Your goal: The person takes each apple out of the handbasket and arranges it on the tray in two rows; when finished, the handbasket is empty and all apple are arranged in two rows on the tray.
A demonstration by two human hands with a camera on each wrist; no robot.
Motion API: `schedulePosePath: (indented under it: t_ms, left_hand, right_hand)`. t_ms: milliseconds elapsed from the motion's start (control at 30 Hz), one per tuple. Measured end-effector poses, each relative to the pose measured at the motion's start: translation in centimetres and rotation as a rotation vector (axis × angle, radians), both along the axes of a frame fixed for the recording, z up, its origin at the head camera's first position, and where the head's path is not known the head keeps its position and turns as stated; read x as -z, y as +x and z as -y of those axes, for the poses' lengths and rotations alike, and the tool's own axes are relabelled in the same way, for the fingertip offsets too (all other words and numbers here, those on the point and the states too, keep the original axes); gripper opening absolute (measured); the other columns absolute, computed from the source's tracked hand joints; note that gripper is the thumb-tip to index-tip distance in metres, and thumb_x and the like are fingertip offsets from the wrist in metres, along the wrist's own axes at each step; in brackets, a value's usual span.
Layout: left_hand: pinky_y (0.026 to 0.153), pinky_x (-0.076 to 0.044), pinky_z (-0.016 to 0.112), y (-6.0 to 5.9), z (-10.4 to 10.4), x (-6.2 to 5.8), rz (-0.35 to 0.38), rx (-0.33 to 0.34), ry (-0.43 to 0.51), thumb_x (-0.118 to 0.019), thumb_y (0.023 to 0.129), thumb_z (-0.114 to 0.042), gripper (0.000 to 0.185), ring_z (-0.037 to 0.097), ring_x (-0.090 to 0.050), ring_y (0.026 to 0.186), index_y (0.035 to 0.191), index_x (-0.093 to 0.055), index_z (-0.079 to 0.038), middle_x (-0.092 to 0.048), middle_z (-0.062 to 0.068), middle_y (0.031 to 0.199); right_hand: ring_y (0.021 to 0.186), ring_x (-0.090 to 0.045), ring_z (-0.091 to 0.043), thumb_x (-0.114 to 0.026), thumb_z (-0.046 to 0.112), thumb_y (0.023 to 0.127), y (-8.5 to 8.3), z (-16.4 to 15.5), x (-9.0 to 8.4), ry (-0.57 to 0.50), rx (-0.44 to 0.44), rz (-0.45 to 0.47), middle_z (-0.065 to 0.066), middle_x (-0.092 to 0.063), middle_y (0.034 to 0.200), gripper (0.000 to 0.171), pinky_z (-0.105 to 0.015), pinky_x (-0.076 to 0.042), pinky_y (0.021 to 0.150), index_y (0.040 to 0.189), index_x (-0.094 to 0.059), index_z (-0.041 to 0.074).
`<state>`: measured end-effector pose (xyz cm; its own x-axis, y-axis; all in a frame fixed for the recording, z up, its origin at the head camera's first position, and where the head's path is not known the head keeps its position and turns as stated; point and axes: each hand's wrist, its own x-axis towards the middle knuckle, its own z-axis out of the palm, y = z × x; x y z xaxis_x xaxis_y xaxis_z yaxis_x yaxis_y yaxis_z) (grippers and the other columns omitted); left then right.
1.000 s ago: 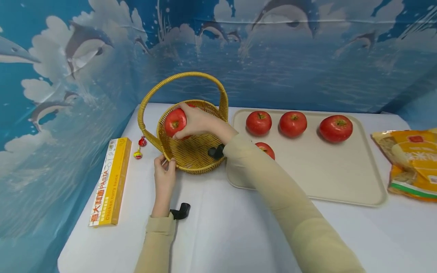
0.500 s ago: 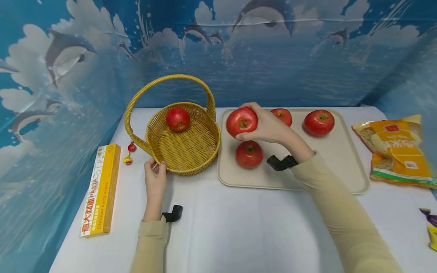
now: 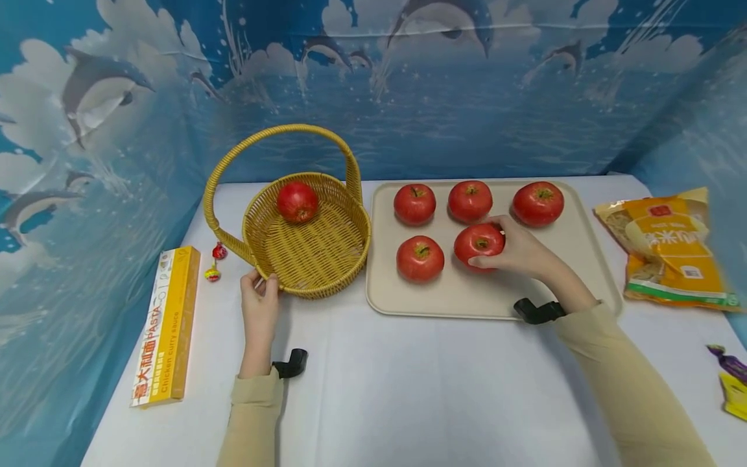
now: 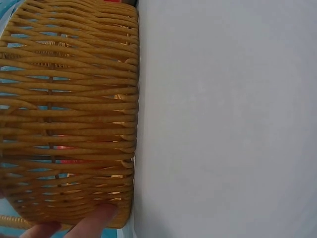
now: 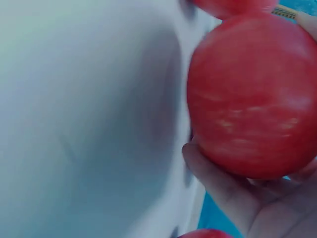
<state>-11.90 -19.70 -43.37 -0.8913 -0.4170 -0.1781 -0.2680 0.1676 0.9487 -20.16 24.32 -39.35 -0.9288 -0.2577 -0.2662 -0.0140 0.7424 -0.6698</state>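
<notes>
In the head view, my right hand [image 3: 519, 250] grips a red apple [image 3: 480, 243] from its right side, low over the beige tray [image 3: 443, 307]. The right wrist view shows this apple [image 5: 252, 94] close up between fingers and thumb, a shadow cast on the tray beside it. My left hand [image 3: 260, 308] holds the yellow wicker basket [image 3: 315, 292] at its front-left rim, near the foot of the handle. Fingertips [image 4: 101, 218] touch the woven wall in the left wrist view. One apple [image 3: 297, 202] lies at the back left inside the basket.
Several more apples rest on the tray: a back row with one apple [image 3: 470, 201] in its middle, and a front-left apple [image 3: 420, 259]. A pasta box [image 3: 166, 327] and lollipops [image 3: 213, 273] lie left. An orange food bag [image 3: 671, 250] and wrapped candies [image 3: 734, 392] lie right.
My right hand has carried the apple out of the basket, rightwards across the tray, and lowered it beside the front-left apple. My left hand has stayed at the basket rim.
</notes>
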Motion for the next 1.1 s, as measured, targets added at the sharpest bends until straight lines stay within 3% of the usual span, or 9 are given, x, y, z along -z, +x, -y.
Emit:
schedulePosePath:
  t_ms: [200,467,600,700,867,1100]
  left_hand:
    - [0.11,-0.044,0.043,-0.4,-0.3,-0.3,-0.004,0.006,0.007,-0.045,0.102,-0.019,0.051,0.032,-0.04,0.138,0.145,-0.029,0.003,-0.032,0.023,0.15]
    - [0.109,-0.045,0.042,-0.7,-0.4,-0.4,-0.006,0.014,-0.003,-0.044,0.102,-0.019,0.05,0.032,-0.041,0.137,0.145,-0.029,0.003,-0.033,0.023,0.15]
    - [0.108,-0.046,0.042,-0.8,-0.3,-0.4,-0.005,0.015,-0.016,-0.045,0.101,-0.019,0.05,0.032,-0.042,0.136,0.145,-0.029,0.002,-0.034,0.022,0.149]
    - [0.108,-0.045,0.043,-0.9,-0.3,-0.4,0.002,0.017,-0.021,-0.044,0.101,-0.02,0.051,0.032,-0.041,0.137,0.145,-0.029,0.002,-0.033,0.022,0.15]
    - [0.109,-0.044,0.043,-0.6,0.0,-0.5,0.012,0.014,-0.025,-0.044,0.101,-0.019,0.052,0.033,-0.04,0.137,0.145,-0.028,0.003,-0.033,0.023,0.15]
    - [0.11,-0.044,0.043,-0.1,0.0,-0.5,0.05,0.003,-0.02,-0.046,0.1,-0.017,0.052,0.033,-0.04,0.138,0.144,-0.029,0.003,-0.032,0.023,0.151]
  right_hand:
    - [0.131,-0.039,-0.042,-0.075,0.047,0.083,0.4,-1.0,1.1,0.02,-0.01,0.054,-0.026,-0.04,0.145,0.093,-0.063,-0.044,0.103,0.148,-0.028,0.001]
    - [0.136,-0.033,-0.046,-0.068,0.052,0.087,0.5,-1.3,1.1,0.027,-0.004,0.12,-0.03,-0.03,0.152,0.1,-0.067,-0.038,0.106,0.155,-0.014,0.001]
    - [0.139,-0.03,-0.046,-0.068,0.05,0.088,0.5,-1.2,0.7,0.016,-0.011,0.056,-0.028,-0.026,0.155,0.1,-0.068,-0.034,0.109,0.156,-0.014,0.001]
    - [0.14,-0.029,-0.045,-0.069,0.046,0.088,0.4,-0.6,-0.6,-0.007,0.002,-0.032,-0.024,-0.027,0.157,0.092,-0.067,-0.033,0.11,0.155,-0.022,0.003]
    - [0.139,-0.033,-0.042,-0.067,0.049,0.088,-0.2,2.7,-4.2,-0.024,0.01,-0.116,-0.018,-0.03,0.157,0.081,-0.065,-0.036,0.109,0.152,-0.035,0.011]
    - [0.134,-0.044,-0.027,-0.068,0.044,0.09,-2.0,11.4,-7.0,-0.185,-0.145,-0.191,-0.005,-0.048,0.147,0.063,-0.051,-0.042,0.109,0.144,-0.05,0.017]
